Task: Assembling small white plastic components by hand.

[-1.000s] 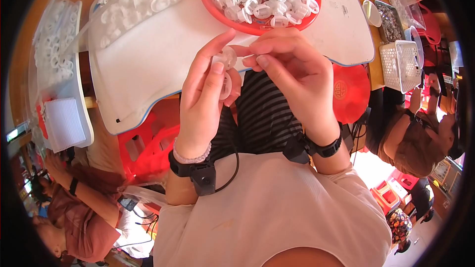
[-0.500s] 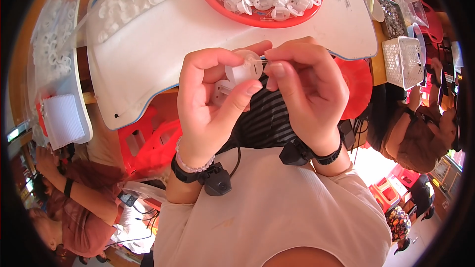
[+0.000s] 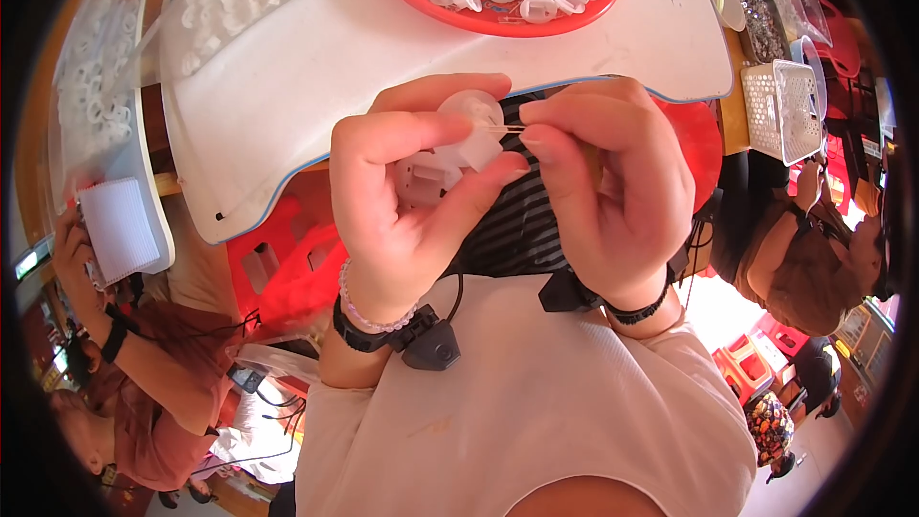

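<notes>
In front of my chest, my left hand [image 3: 378, 196] is closed around a translucent white plastic part [image 3: 476, 146] with a round disc and a boxy end, held between thumb and fingers. A second white plastic piece [image 3: 426, 178] with a small slot rests in the same palm. Close by on the right, my right hand [image 3: 613, 177] pinches two thin, pale, wire-like prongs [image 3: 512, 128] between thumb and forefinger. The prongs reach across to the plastic part; my left fingertips hide where they meet it.
A red basin [image 3: 498, 27] heaped with white plastic parts stands on the white table [image 3: 383, 48]. Bags of similar parts [image 3: 254, 0] lie at left, near a white notepad [image 3: 120, 228]. A perforated white basket [image 3: 780, 110] is at right. Co-workers sit on both sides.
The plastic part has turned in my left hand, so its boxy end now shows. My right hand has shifted slightly right, showing more of the prongs. The left co-worker's hand has moved to the notepad.
</notes>
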Tool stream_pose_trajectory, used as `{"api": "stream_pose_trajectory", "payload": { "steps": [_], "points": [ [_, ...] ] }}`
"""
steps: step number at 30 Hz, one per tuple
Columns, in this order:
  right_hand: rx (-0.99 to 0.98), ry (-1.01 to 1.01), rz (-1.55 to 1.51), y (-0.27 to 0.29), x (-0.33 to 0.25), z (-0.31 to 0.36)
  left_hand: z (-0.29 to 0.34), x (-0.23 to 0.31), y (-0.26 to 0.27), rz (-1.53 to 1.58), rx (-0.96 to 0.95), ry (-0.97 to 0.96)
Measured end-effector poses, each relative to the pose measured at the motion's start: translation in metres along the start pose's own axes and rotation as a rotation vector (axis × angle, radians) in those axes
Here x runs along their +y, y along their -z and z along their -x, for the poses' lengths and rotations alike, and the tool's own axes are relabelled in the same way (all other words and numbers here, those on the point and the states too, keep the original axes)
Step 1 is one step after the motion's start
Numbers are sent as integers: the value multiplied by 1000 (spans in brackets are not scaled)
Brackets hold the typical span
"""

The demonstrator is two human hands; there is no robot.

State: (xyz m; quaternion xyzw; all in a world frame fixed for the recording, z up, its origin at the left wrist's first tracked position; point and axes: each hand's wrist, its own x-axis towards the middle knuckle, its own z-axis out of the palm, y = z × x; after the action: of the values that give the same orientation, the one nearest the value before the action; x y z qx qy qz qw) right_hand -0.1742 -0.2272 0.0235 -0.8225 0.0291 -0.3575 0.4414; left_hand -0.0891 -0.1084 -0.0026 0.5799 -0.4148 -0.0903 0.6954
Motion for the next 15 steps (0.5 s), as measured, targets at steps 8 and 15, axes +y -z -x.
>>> {"api": "stream_pose_trajectory", "payload": {
  "steps": [8,15],
  "points": [
    [20,81,132,2,-1,-3,2,1,-1,-65,11,-6],
    [20,100,235,0,-8,1,0,1,4,-252,-22,-87]
  ]
}}
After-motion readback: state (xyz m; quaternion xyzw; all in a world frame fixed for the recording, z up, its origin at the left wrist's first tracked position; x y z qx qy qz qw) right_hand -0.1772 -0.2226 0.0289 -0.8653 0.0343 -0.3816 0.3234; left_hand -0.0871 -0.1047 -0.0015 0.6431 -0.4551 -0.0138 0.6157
